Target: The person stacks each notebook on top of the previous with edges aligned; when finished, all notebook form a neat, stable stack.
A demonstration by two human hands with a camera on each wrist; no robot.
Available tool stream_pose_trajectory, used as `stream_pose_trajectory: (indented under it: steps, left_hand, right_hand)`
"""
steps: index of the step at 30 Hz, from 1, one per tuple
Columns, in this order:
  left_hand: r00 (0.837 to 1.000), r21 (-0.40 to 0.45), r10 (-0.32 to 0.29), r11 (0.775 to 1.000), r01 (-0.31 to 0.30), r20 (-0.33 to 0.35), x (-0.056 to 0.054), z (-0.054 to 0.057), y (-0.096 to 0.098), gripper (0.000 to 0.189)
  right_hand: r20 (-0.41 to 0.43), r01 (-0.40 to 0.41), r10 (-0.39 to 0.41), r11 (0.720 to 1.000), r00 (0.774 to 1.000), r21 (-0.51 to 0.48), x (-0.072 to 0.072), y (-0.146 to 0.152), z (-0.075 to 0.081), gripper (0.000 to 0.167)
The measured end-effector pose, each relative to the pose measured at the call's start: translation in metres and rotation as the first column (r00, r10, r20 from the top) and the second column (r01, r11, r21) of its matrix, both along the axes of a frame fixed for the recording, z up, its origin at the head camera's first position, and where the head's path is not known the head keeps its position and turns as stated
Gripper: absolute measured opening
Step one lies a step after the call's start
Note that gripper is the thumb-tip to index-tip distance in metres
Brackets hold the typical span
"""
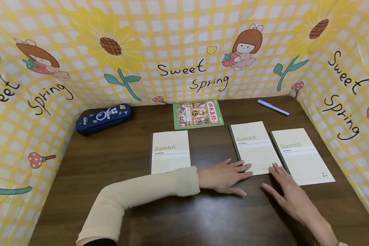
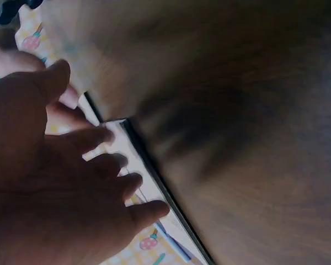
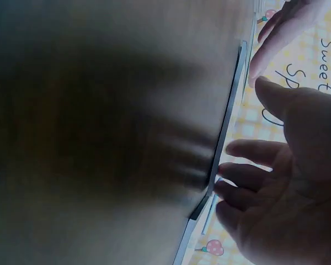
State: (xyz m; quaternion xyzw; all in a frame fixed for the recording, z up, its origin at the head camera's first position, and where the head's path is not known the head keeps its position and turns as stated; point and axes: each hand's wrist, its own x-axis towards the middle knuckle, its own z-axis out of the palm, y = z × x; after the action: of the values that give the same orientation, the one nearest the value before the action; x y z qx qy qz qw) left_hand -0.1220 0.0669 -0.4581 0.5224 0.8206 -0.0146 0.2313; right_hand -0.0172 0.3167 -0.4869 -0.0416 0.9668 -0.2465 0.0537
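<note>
Currently both hands (image 1: 226, 177) (image 1: 290, 193) touch the middle notebook's (image 1: 254, 147) near corners.

A yellow-and-white checked sheet printed with cartoon motifs (image 1: 178, 34) walls in the left, far and right sides. Visible prints: two large yellow sunflowers with brown centres (image 1: 110, 46) high on the far side, brown-haired cartoon girls holding strawberries (image 1: 248, 46), and black "Sweet Spring" lettering on all three sides. Furniture: one dark brown wood-grain table (image 1: 110, 150), its far right corner rounded, the sheet meeting its far edge. Lighting: a pale, diffuse sheen on the near middle of the tabletop.
</note>
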Motion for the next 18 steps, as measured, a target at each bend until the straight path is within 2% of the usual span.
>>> stream_pose_trajectory:
  steps: [2,5,18]
  left_hand:
    - [0.999,-0.007,0.003,1.000,-0.003,0.036,-0.001,0.001,0.000,0.078]
    - [0.998,-0.017,0.007,1.000,-0.006,0.057,-0.002,0.002,-0.001,0.078]
    - [0.999,-0.039,-0.007,0.999,0.009,0.051,0.003,0.004,-0.013,0.076]
  right_hand:
    - [0.039,-0.002,0.002,1.000,0.999,0.014,0.001,0.000,-0.001,0.082]
    - [0.048,-0.011,0.010,1.000,0.999,0.022,0.001,-0.001,-0.001,0.083]
    - [0.029,-0.042,0.040,0.997,0.999,0.063,0.009,-0.015,-0.001,0.085]
